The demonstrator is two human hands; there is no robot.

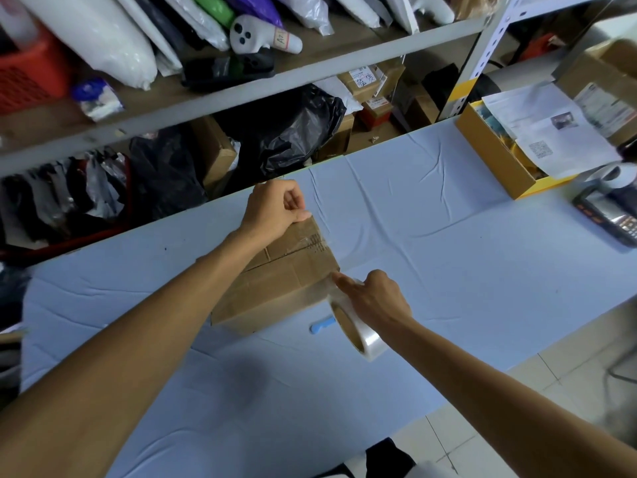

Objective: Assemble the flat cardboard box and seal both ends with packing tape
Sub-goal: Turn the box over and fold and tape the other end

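Clear tape drawn across my brown cardboard box (275,288).
On the blue-clothed table (431,236), my left hand (275,208) pinches the tape end at the far edge; my right hand (374,298) grips the glossy tape roll (358,334).

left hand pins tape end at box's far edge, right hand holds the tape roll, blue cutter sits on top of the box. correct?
Not quite. In the head view the blue cutter lies on the table beside the box, not on it. The left hand and the right hand with the tape roll are as stated.
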